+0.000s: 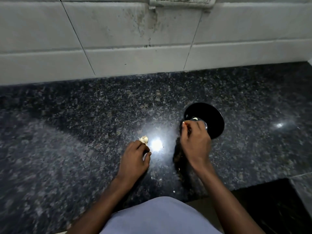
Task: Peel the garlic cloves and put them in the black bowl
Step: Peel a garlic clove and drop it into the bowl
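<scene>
1. A garlic bulb (144, 139) with papery skin sits on the dark speckled granite counter (67, 132), roughly at its middle, just left of a bright glare spot.
2. The left hand (136, 157) rests on the counter at the bulb's near side, its fingers curled, with the fingertips touching the bulb; something pale shows under the thumb. This grip appears closed around the garlic, though the contact itself is partly hidden.
3. The black bowl (212, 119) stands on the counter to the right of the bulb, nearer the counter's right end, well clear of the back wall.
4. One peeled clove (195, 118), pale and smooth, lies inside the bowl near its front-left rim.
5. The right hand (195, 141) hangs over the bowl's near-left rim, covering part of it. Its fingers are curled, with thumb and forefinger pinched on a small pale piece (184, 122) at the bowl's edge; whether that piece is clove or skin cannot be told.
6. Small pale scraps (174, 192) lie on the counter near its front edge, below the right wrist.
7. Grey-white wall tiles (118, 31) rise behind the counter's back edge, stained with dark streaks.
8. A switch plate (180, 1) is fixed at the top of the wall; no writing on it can be read.
9. A pale garment (160, 217) on the person's body fills the bottom centre.
</scene>
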